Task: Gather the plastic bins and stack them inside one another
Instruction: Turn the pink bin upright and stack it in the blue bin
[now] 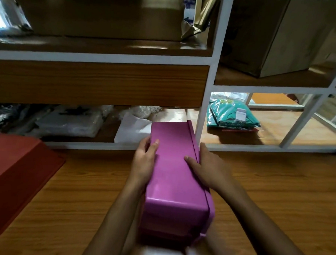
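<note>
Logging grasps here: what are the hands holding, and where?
The purple bin, by its two long sides: left hand on the left, right hand along the rim.

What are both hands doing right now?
Left hand: holding the purple bin by its left side.
Right hand: holding the same bin's right side.

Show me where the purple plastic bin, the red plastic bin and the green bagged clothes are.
purple plastic bin [172, 175], head view, its upward-facing flat side.
red plastic bin [13, 168], head view, its sloping side wall.
green bagged clothes [229, 114], head view, top of the stack.
</note>
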A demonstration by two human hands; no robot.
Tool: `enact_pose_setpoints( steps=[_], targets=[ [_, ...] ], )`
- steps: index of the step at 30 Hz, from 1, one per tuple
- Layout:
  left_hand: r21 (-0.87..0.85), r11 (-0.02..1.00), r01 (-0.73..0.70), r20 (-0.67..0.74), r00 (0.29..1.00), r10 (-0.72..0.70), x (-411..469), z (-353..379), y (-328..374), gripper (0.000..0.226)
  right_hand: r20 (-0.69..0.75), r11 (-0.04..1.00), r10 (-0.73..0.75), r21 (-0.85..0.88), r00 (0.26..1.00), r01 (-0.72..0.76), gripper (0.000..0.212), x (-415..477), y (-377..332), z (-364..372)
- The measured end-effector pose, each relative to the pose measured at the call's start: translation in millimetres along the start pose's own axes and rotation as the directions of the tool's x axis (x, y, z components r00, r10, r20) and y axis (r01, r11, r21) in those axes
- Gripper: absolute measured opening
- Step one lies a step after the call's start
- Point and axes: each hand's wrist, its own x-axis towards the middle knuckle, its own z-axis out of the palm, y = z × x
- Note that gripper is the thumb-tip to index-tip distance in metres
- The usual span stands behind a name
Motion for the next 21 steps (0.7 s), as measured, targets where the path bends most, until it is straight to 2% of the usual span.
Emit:
enact_pose_setpoints(
  steps=[3,6,7,9,11,12,14,17,19,21],
  targets=[
    [0.106,0.994,0.007,0.057,0.998,-0.014,9.3,-10.5,1.6,0.045,-0.143,0.946,-0.021,0.317,0.99,0.065,0.035,-2.4,-10.5,9.9],
    [0.325,0.945,-0.047,0.067,0.997,0.027,13.4,-23.0,-16.6,0.042,-0.232,0.892,0.024,0.444,0.973,0.084,0.025,-6.6,-24.2,18.1],
    [0.459,0.879,-0.126,0.073,0.992,0.104,12.0,-26.7,-22.0,0.04,-0.24,0.882,0.028,0.463,0.97,0.088,0.024,-6.1,-27.8,21.9],
    [0.663,0.679,-0.314,0.141,0.944,0.298,11.0,-32.7,-30.6,0.034,-0.245,0.864,0.05,0.497,0.968,0.08,0.024,-3.3,-32.3,30.8],
    [0.736,0.529,-0.422,0.239,0.893,0.381,8.2,-35.1,-24.2,0.033,-0.286,0.85,0.055,0.516,0.957,0.105,0.02,-1.5,-38.6,34.1],
    [0.728,0.499,-0.471,0.28,0.868,0.411,5.4,-34.5,-18.5,0.033,-0.29,0.843,0.042,0.524,0.956,0.122,0.02,-1.7,-43.1,35.0],
    [0.658,0.554,-0.509,0.307,0.854,0.42,-3.9,-31.6,-3.2,0.035,-0.268,0.821,-0.038,0.54,0.963,0.183,0.025,-3.9,-53.7,35.8],
    [0.611,0.699,-0.372,0.208,0.927,0.311,-10.3,-37.9,6.8,0.043,-0.241,0.841,-0.155,0.477,0.958,0.256,0.03,-5.8,-60.9,41.4],
    [0.642,0.71,-0.289,0.175,0.957,0.231,-7.9,-52.2,5.0,0.05,-0.229,0.927,-0.166,0.296,0.959,0.231,0.034,-5.8,-54.9,48.2],
    [0.616,0.766,-0.184,0.12,0.983,0.139,-1.5,-69.7,-1.1,0.048,-0.116,0.987,-0.14,0.059,0.983,0.147,0.037,-7.5,-43.4,60.0]
  ],
)
